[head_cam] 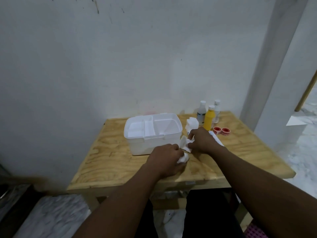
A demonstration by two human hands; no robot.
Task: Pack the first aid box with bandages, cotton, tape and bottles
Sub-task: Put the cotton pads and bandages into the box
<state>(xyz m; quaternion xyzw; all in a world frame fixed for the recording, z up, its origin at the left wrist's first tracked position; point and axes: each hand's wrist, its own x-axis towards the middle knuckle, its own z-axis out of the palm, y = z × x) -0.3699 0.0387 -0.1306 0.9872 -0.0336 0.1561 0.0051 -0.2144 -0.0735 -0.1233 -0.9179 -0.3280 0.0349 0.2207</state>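
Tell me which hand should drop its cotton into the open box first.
Probably the left hand: it already grips a cotton wad and sits right beside the front wall of the first aid box. The right hand is farther right, fingering other white pieces.

I see a tabletop (248,152) of pale plywood with bold swirling grain and a faint sheen, as if varnished. The first aid box (152,133) looks like smooth white plastic, matt to slightly glossy. The cotton (182,158) under my left hand (166,156) looks soft and fluffy. The yellow bottle (209,119) reads as opaque plastic, and the clear bottles (201,112) beside it look translucent. The tape rolls (221,130) have shiny red plastic spools. The wall (120,66) is matt, scuffed paint
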